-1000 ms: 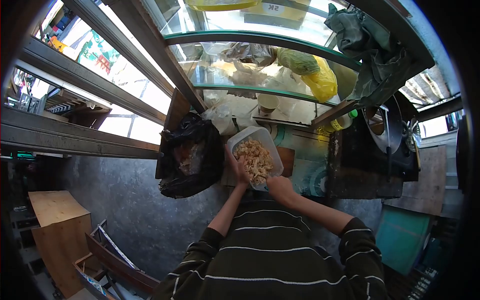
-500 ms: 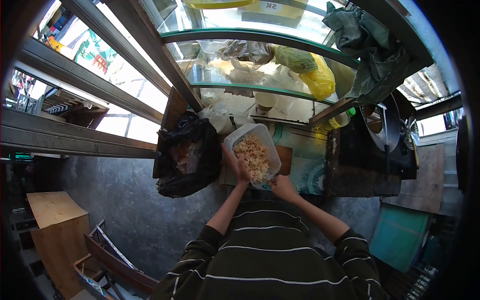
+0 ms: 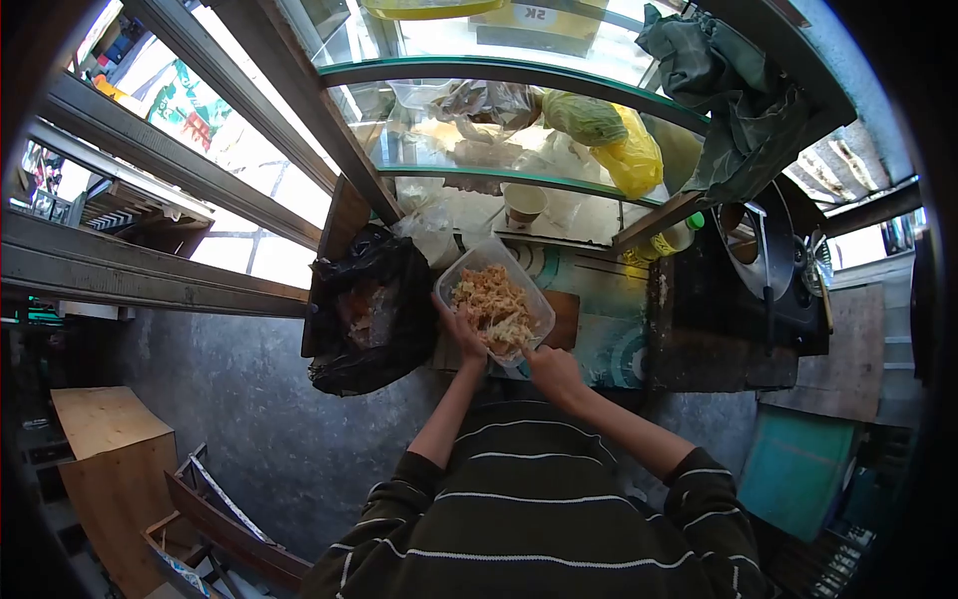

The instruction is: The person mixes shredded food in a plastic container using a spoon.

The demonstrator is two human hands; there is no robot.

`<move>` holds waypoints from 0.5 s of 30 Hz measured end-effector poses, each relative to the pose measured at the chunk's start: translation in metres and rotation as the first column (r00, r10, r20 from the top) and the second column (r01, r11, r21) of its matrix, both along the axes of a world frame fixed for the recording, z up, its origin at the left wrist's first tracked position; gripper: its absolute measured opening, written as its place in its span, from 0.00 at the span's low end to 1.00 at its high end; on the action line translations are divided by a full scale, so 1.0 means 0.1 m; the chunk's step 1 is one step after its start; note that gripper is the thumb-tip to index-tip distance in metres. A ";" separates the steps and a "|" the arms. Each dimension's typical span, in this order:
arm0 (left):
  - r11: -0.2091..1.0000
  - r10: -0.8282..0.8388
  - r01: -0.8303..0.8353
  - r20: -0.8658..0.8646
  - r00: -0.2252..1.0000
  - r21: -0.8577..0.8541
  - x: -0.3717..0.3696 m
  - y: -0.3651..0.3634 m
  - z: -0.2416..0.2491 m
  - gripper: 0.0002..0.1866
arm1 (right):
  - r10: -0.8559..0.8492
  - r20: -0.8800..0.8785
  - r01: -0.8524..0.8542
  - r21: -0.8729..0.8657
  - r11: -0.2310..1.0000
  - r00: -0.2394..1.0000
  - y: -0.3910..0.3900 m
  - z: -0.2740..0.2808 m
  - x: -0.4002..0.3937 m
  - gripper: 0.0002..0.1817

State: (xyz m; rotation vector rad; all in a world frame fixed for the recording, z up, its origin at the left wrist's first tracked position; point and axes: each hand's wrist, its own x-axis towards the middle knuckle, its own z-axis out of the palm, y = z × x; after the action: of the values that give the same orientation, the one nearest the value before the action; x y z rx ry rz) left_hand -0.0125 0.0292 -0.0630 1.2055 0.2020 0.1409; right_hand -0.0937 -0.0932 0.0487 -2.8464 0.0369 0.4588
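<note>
A clear, rounded-corner plastic container (image 3: 544, 307) is tilted in front of my torso, above the counter. Pale brown shredded food (image 3: 489, 299) fills its middle, with a whiter clump towards the near corner. My left hand (image 3: 465, 337) grips the container along its left and near side, thumb over the wall. At the near right corner, my right hand (image 3: 555, 373) is closed, its fingertips by the rim and the whiter clump. Whatever it holds is too small or hidden to make out. A brown wooden board (image 3: 565, 321) lies behind the container on the counter.
Left of the container sits an open black plastic bag (image 3: 399, 299). Behind are a paper cup (image 3: 525, 203) and glass shelves holding a cabbage (image 3: 584, 120) and yellow bag (image 3: 632, 155). A green-capped bottle (image 3: 677, 240) and a wok (image 3: 750, 240) stand to the right.
The container has turned and shifted slightly left. My right hand has moved left and up to its near corner, and the food there is now more heaped and whiter.
</note>
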 end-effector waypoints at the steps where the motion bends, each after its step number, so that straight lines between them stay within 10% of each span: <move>1: 1.000 -0.024 0.024 0.021 0.999 0.003 0.01 0.07 -0.14 0.36 | 0.070 -0.009 -0.070 -0.003 0.998 0.997 -0.06 0.15 -0.02 0.18; 5: 0.998 -0.062 0.063 0.071 0.996 -0.014 -0.01 0.01 0.04 0.36 | 0.021 0.232 -0.019 -0.011 1.000 0.972 -0.27 0.28 0.27 0.18; 8: 0.974 -0.016 0.011 0.020 1.000 0.227 -0.02 -0.06 0.25 0.36 | 0.085 0.142 -0.073 -0.093 0.993 0.986 -0.10 -0.25 0.13 0.19; 15: 0.998 -0.055 0.055 -0.005 0.998 0.042 -0.09 0.05 -0.25 0.37 | 0.061 -0.004 -0.061 -0.058 0.996 0.998 -0.24 0.43 0.17 0.11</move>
State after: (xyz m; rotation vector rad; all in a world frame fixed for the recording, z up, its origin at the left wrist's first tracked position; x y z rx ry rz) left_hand -0.0217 0.0344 -0.0875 1.2524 0.1694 0.0957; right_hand -0.0764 -0.1175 0.0915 -2.9104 -0.0367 0.4805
